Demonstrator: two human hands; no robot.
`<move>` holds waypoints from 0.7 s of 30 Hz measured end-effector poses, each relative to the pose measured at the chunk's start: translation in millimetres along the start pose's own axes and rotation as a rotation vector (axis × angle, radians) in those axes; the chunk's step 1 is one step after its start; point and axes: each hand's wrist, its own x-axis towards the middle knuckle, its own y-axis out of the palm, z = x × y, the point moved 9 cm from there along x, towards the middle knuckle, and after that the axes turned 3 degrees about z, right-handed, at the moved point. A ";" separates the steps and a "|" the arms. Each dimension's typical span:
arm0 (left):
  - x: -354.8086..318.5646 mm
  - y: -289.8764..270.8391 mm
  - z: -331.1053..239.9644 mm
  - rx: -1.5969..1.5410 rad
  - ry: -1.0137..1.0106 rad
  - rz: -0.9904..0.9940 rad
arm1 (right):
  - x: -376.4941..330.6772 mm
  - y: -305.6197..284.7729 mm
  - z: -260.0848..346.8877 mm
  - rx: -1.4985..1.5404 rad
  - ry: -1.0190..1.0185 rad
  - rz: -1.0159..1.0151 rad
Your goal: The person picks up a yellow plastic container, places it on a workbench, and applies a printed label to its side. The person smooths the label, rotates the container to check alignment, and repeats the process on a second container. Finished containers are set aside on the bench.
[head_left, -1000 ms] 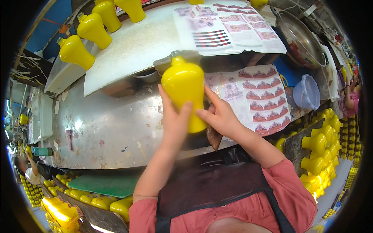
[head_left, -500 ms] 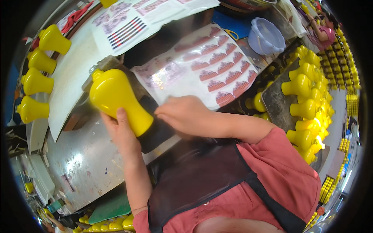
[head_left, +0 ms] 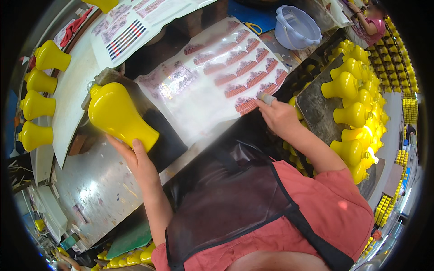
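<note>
My left hand (head_left: 139, 156) holds a glossy yellow vase-shaped bottle (head_left: 118, 110) near its narrow base, thumb on the near side. The bottle lies tilted, its clear neck toward the far left, by a worn block (head_left: 108, 77). A dark cloth or pad (head_left: 166, 135) lies beside it. My right hand (head_left: 279, 115) is at the near right corner of a wet white sheet (head_left: 199, 106) printed with rows of reddish-brown curved decals (head_left: 235, 72). Its fingers are bent together over the last decal, one wearing a pale finger wrap. Whether they grip the decal is hidden.
Yellow bottles (head_left: 38, 106) line the left board, and many more (head_left: 352, 113) crowd the right. Another decal sheet (head_left: 149, 38) lies at the back, near a pale blue bucket (head_left: 296, 29) and yellow-handled scissors (head_left: 254, 28). A person (head_left: 368, 27) sits at the far right.
My right hand has moved from beside the bottle's base rightward to the sheet's near right corner. The bottle stays in my left hand; the whole view has shifted slightly.
</note>
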 end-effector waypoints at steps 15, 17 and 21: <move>-2.5 2.9 15.9 -0.313 -0.040 0.060 | -2.8 31.3 15.3 -0.212 0.106 0.244; -4.6 0.2 16.6 -0.222 -0.061 0.025 | -5.8 31.8 11.4 -0.167 0.091 0.256; -21.9 -10.2 -36.5 0.258 0.304 -0.185 | -6.7 10.8 13.2 -0.126 -0.042 0.045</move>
